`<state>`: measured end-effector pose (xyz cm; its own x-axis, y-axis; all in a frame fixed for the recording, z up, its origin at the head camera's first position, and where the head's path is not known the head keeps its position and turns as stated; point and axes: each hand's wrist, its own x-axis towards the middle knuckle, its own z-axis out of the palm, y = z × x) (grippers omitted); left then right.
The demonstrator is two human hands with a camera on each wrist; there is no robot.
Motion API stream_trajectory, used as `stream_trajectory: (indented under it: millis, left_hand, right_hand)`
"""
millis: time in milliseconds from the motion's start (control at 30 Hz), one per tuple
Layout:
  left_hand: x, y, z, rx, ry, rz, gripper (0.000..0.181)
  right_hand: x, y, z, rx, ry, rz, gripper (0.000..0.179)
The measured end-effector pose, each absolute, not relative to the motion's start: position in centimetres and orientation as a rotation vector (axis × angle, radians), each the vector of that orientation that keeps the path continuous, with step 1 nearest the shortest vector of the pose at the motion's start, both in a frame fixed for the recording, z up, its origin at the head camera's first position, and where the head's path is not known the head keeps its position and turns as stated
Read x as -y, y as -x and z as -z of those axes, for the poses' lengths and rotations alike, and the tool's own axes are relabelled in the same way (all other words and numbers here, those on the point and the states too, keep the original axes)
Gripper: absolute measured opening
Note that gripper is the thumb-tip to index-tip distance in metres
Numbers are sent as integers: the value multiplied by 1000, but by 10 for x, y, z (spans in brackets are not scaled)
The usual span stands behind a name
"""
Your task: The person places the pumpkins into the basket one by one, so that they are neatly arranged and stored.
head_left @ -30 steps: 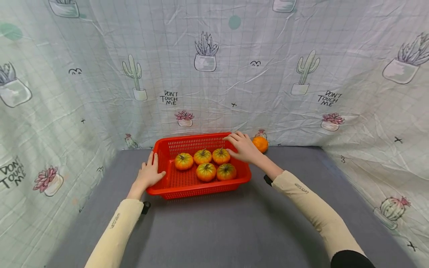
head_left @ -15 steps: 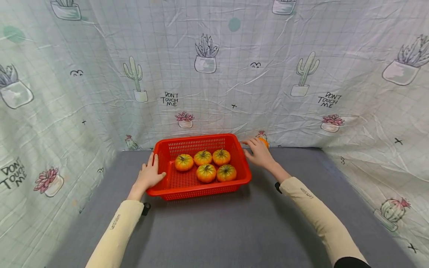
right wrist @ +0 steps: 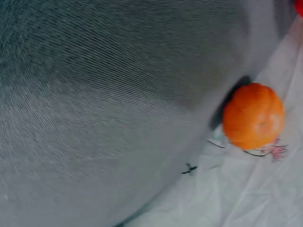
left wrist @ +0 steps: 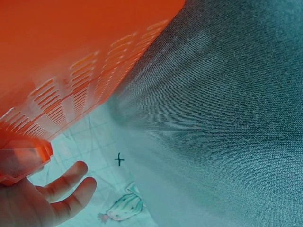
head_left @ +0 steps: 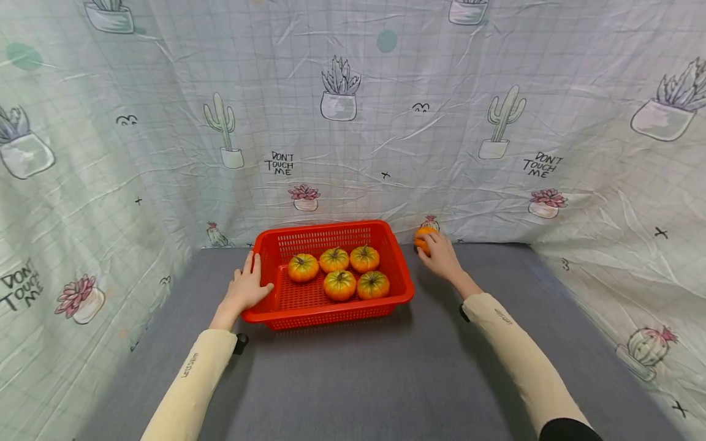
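Note:
A red plastic basket (head_left: 309,317) with slotted walls stands toward the back of the grey table, with several orange-green pumpkins (head_left: 339,284) grouped inside, mostly to its right. At its left end, my left hand (head_left: 245,288) holds the rim, thumb inside and fingers outside; the left wrist view shows two fingers (left wrist: 75,189) beyond the rim. To the right of the basket, a lone orange pumpkin (right wrist: 253,116) sits by the curtain. My right hand (head_left: 442,254) is over its right front side, fingers loosely bent; no fingers show in the right wrist view, so contact is unclear.
A pale curtain (head_left: 342,153) printed with cacti and succulents hangs behind the table and along both sides. The grey tabletop (head_left: 342,380) extends in front of the basket and to either side.
My right hand has moved from above the basket's right end out to the right, to the lone pumpkin. My left hand, the basket and its pumpkins look unchanged.

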<state>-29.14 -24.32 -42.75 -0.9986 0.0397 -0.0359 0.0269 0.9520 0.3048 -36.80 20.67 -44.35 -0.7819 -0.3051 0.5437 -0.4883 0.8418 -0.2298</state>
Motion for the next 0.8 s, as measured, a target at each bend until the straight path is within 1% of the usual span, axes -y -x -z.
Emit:
stream_trajectory:
  millis: [100,333,500,667,800]
  left_hand:
    - [242,291,429,-3057,-61,-483,84]
    - [243,292,432,-3056,-65,-501,84]
    - [245,292,432,-3054,-53,-500,85]
    - [245,291,430,-3044,-43,-508,85]
    - [244,291,428,-3047,-41,-526,85]
  right_hand:
    - [-212,371,451,2562,-525,-500,32]
    - [-225,384,472,2500,-486,-512,30]
    - [-229,391,476,2621,-390,-527,39]
    - [-229,397,472,2802,-237,-511,49]
    - [-230,404,471,2847,-169,-522,55]
